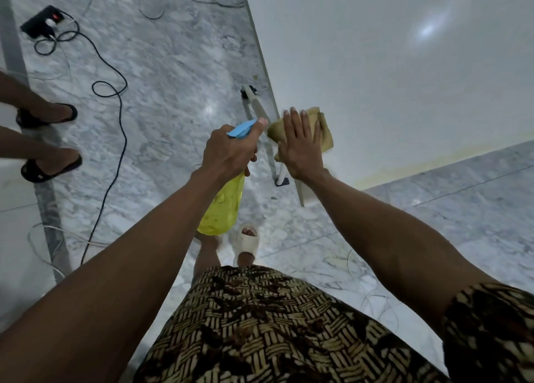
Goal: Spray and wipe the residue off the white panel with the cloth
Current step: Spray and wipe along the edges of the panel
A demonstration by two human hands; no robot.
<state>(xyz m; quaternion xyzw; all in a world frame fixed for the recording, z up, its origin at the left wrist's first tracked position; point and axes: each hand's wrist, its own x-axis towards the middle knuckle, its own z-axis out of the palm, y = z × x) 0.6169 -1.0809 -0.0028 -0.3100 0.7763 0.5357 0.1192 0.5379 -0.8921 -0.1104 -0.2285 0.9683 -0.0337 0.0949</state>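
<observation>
A large white panel [390,64] fills the upper right, raised on white legs over the marble floor. A yellowish strip of residue [433,160] runs along its near edge. My right hand [300,148] lies flat with straight fingers on a tan cloth [326,134], pressing it onto the panel near its left edge. My left hand [231,148] grips a yellow spray bottle [222,209] by its blue trigger head [241,129], just left of the cloth and beside the panel's edge. The nozzle points toward the panel.
A black power strip [43,21] and trailing cables [115,93] lie on the marble floor at left. Another person's feet in black sandals [49,142] stand at the far left. A white panel leg [260,108] and my own sandalled foot [247,244] are below my hands.
</observation>
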